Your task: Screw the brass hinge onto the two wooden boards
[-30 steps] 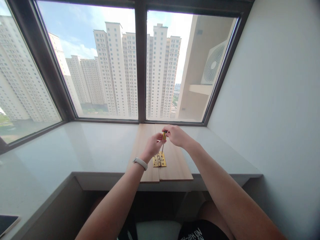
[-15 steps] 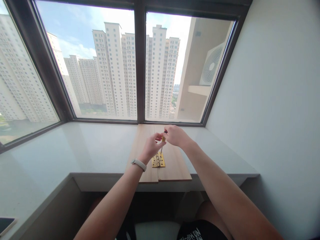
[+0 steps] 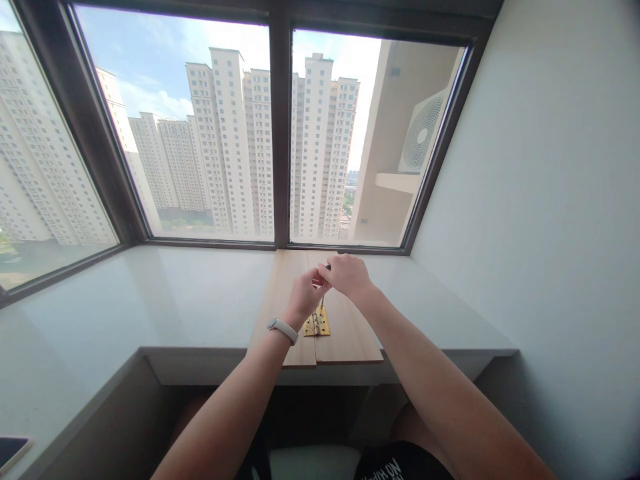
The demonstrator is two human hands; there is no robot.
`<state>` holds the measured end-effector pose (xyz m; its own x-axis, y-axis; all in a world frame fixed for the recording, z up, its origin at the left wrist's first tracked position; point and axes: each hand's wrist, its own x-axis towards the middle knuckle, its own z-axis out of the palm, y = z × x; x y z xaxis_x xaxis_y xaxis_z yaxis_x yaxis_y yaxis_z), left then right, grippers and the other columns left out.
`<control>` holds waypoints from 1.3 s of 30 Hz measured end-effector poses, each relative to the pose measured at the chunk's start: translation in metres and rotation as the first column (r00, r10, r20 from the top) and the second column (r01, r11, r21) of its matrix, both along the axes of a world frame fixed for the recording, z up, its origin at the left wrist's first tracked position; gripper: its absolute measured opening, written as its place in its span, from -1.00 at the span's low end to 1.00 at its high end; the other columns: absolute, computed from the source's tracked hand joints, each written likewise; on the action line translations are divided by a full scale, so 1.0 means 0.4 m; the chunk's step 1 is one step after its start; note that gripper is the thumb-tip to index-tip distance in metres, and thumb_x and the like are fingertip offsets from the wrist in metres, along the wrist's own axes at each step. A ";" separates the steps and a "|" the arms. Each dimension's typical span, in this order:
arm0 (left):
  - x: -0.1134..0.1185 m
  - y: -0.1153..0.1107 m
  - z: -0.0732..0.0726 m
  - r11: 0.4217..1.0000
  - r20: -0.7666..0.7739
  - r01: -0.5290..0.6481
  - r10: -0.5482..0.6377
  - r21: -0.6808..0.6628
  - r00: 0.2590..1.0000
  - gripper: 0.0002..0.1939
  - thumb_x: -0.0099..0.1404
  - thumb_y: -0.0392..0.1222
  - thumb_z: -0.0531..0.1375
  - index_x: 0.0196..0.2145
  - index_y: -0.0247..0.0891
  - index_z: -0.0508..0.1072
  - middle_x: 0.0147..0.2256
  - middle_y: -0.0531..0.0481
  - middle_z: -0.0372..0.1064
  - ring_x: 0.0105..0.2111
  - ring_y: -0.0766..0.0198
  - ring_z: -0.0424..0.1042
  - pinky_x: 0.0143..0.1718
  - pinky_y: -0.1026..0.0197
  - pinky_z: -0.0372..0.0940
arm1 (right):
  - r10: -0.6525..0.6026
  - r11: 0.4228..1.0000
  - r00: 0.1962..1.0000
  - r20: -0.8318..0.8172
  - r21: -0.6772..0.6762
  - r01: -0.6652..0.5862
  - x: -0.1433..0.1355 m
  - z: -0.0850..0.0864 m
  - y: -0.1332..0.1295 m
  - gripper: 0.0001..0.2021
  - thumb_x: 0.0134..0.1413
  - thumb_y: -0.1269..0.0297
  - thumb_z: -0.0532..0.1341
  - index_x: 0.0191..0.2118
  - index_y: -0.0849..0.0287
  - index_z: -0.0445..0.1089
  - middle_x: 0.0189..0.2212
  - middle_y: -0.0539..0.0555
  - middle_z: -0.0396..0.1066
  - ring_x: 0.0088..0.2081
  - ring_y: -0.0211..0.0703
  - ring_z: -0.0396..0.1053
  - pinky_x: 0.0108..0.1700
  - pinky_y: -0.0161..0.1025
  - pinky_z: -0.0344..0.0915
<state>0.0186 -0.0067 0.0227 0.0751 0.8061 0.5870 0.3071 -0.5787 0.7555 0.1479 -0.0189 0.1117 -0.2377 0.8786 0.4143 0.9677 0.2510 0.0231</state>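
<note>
A brass-coloured butt hinge (image 3: 317, 325) lies unfolded across the seam between two pale wooden boards (image 3: 350, 343). Over its upper right part stands a screwdriver (image 3: 323, 302), nearly upright, its thin metal shaft reaching down to the hinge. My right hand (image 3: 350, 275) is closed around the top of its handle. Just below, my left hand (image 3: 303, 292) pinches the lower part of the handle, and its fingers cover most of it. Whether a screw sits under the tip is too small to tell. A pale wristband (image 3: 283, 329) is on my left wrist.
The boards rest on a white sill counter (image 3: 200, 293), their near ends overhanging its front edge. Dark-framed windows (image 3: 283, 133) rise behind, with a white wall (image 3: 540, 167) on the right. A dark flat object (image 3: 13, 452) lies at the lower left.
My right hand has shifted slightly left and down and turned on the handle. My left hand has moved slightly too, now hiding more of the yellow handle. The hinge and boards stay put.
</note>
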 end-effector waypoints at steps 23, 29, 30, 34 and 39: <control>-0.014 -0.026 0.010 0.998 -0.070 0.070 -0.070 -0.011 0.995 -0.70 0.27 -0.15 0.26 -0.04 -0.15 0.40 -0.13 -0.09 0.52 -0.10 0.11 0.51 -0.13 0.07 0.40 | 0.245 0.964 0.968 -0.056 -0.091 -0.249 0.035 0.028 -0.002 -0.90 0.24 0.33 0.17 -0.30 0.17 0.41 -0.27 0.16 0.49 -0.27 -0.12 0.42 -0.30 -0.28 0.16; -0.014 -0.025 0.010 1.000 -0.076 0.018 -0.019 -0.013 0.997 -0.73 0.26 -0.10 0.28 -0.11 -0.19 0.42 -0.17 -0.09 0.50 -0.21 0.17 0.51 -0.22 0.11 0.42 | 0.186 0.980 0.982 0.021 -0.069 -0.184 0.028 0.025 -0.008 -0.72 0.33 0.16 0.08 -0.27 0.21 0.43 -0.25 0.22 0.49 -0.25 -0.06 0.44 -0.24 -0.25 0.21; -0.012 -0.024 0.010 1.000 -0.082 0.018 -0.019 -0.013 0.996 -0.74 0.26 -0.10 0.28 -0.12 -0.19 0.42 -0.17 -0.09 0.50 -0.22 0.18 0.51 -0.23 0.12 0.42 | 0.177 0.983 0.984 0.034 -0.062 -0.175 0.027 0.024 -0.008 -0.67 0.35 0.11 0.05 -0.26 0.21 0.44 -0.25 0.22 0.49 -0.24 -0.05 0.45 -0.23 -0.24 0.22; -0.007 -0.025 0.013 0.999 -0.078 0.041 -0.042 -0.019 0.996 -0.74 0.26 -0.12 0.28 -0.11 -0.20 0.43 -0.19 -0.09 0.51 -0.24 0.20 0.51 -0.27 0.15 0.43 | 0.122 0.992 0.991 0.060 -0.044 -0.119 0.021 0.022 -0.008 -0.57 0.36 0.02 -0.01 -0.27 0.21 0.46 -0.27 0.20 0.49 -0.24 -0.04 0.46 -0.23 -0.23 0.25; 0.002 -0.019 0.011 1.000 -0.023 0.008 -0.008 -0.007 1.000 -0.80 0.23 -0.13 0.30 -0.20 -0.21 0.46 -0.27 -0.06 0.53 -0.28 0.20 0.52 -0.31 0.18 0.43 | 0.070 0.997 0.994 0.088 -0.036 -0.067 0.006 0.025 -0.010 -0.57 0.34 -0.01 0.02 -0.27 0.19 0.49 -0.30 0.18 0.51 -0.23 -0.01 0.47 -0.24 -0.22 0.27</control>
<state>0.0195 -0.0143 0.0273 0.0947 0.8094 0.5795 0.3197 -0.5760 0.7523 0.1505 -0.0230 0.1218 -0.3322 0.8718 0.3602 0.9428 0.3184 0.0989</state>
